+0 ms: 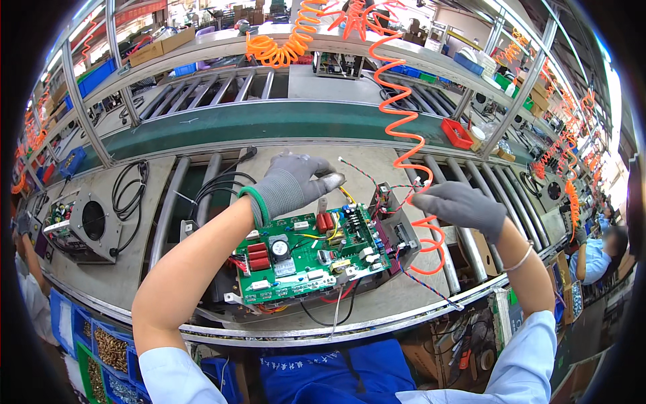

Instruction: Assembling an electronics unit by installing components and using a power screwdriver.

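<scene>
My left hand (296, 178), in a grey glove with a green band at the wrist, hovers over the far edge of a green circuit board (303, 259). Its fingers point right, slightly bent, thumb apart, with no held thing visible. A yellow wire (347, 195) rises just below its fingertips. My right hand (464, 207), also gloved, has curled fingers beside twisted wires (397, 187) and a white connector (418, 181); what they pinch is hidden. The board, with red parts and a round black-and-white component, lies on a metal chassis with a grey end panel (404, 236).
A coiled orange air hose (404, 128) hangs down behind my right hand. Metal rollers (481, 202) flank the work board. On the left stands another metal-cased unit (84, 225) with black cables. Screw bins (111, 350) sit lower left. A co-worker (599, 256) is at the right.
</scene>
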{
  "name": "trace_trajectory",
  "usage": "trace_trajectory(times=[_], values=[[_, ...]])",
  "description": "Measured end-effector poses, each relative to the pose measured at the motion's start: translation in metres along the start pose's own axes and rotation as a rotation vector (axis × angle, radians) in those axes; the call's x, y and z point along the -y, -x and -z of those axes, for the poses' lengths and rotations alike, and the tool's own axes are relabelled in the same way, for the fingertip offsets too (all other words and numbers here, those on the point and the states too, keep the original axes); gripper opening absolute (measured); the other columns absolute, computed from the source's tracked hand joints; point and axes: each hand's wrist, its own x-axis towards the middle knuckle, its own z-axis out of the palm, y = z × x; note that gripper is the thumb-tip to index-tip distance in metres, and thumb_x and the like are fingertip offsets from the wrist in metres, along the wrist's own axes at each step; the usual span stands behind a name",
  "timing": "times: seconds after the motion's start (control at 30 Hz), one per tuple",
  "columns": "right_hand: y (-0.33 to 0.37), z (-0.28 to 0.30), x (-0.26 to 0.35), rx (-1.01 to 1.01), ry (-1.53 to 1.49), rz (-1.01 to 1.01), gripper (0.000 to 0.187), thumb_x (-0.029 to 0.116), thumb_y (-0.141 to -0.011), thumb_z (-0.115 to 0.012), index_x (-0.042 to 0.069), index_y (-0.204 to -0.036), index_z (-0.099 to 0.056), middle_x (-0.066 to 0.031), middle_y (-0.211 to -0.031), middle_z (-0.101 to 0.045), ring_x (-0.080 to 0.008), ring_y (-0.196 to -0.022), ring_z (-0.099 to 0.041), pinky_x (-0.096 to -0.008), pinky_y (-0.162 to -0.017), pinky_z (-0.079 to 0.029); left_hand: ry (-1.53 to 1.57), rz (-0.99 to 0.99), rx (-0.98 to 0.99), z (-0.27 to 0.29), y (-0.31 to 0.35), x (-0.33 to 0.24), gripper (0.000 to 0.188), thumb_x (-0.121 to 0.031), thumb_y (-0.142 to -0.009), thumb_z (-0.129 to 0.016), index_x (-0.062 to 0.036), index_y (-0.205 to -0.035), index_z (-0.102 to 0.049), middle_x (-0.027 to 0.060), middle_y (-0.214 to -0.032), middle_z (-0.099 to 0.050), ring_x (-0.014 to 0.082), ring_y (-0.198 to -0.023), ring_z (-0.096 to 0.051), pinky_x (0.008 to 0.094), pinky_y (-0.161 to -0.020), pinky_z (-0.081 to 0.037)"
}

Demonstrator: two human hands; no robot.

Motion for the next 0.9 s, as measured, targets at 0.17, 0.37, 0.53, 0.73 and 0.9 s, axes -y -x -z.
trace_trajectory(times=[0.17, 0.37, 0.53, 0.73, 0.9], values=[[-0.045, -0.026, -0.001, -0.120, -0.052, 0.463, 0.046, 0.042, -0.094, -0.048, 0.006, -0.121, -0.060, -0.0154, -0.112, -0.064, -0.0225, -0.108, -0.058, -0.0318, -0.092, -0.043, 0.010, 0.000, 0.044, -0.006, 0.005, -0.001, 0.043, -0.050, -0.089, -0.051, -0.0147, -0.106, -0.068, 0.0102, -0.102, -0.069, 0.0302, -0.101, -0.062, 0.0424, -0.092, -0.042], [-0.083, -0.021, 0.030, -0.065, -0.156, 0.239, 0.043, 0.040, -0.090, -0.049, 0.003, -0.105, -0.065, -0.0182, -0.079, -0.063, -0.0257, -0.077, -0.061, -0.0387, -0.075, -0.046, 0.074, -0.044, 0.019, -0.009, 0.009, -0.003, 0.042, -0.047, -0.088, -0.052, -0.0137, -0.109, -0.067, 0.0099, -0.102, -0.069, 0.0306, -0.102, -0.061, 0.0427, -0.092, -0.042], [-0.068, -0.026, 0.050, -0.109, -0.135, 0.227, 0.042, 0.041, -0.091, -0.049, 0.007, -0.109, -0.065, -0.0169, -0.079, -0.064, -0.0290, -0.079, -0.063, -0.0405, -0.072, -0.047, 0.212, -0.090, -0.211, -0.008, 0.007, -0.010, 0.042, -0.037, -0.086, -0.060, -0.0092, -0.118, -0.061, 0.0118, -0.101, -0.069, 0.0295, -0.101, -0.062, 0.0405, -0.090, -0.046], [-0.070, -0.031, 0.060, -0.125, 0.012, 0.197, 0.038, 0.040, -0.090, -0.055, 0.009, -0.108, -0.067, -0.0115, -0.070, -0.066, -0.0257, -0.068, -0.065, -0.0402, -0.061, -0.046, 0.610, -0.004, -0.157, -0.006, 0.002, -0.021, 0.028, -0.021, -0.084, -0.063, -0.0050, -0.106, -0.068, 0.0124, -0.097, -0.069, 0.0207, -0.096, -0.065, 0.0322, -0.085, -0.048], [-0.086, -0.028, 0.048, -0.011, -0.517, 0.267, 0.033, 0.021, -0.084, -0.068, 0.001, -0.110, -0.067, -0.0031, -0.081, -0.069, -0.0117, -0.073, -0.062, -0.0313, -0.060, -0.047, 0.325, 0.074, -0.233, -0.006, 0.006, -0.023, 0.025, -0.023, -0.084, -0.060, -0.0074, -0.100, -0.071, 0.0115, -0.091, -0.070, 0.0227, -0.090, -0.066, 0.0363, -0.085, -0.048]])
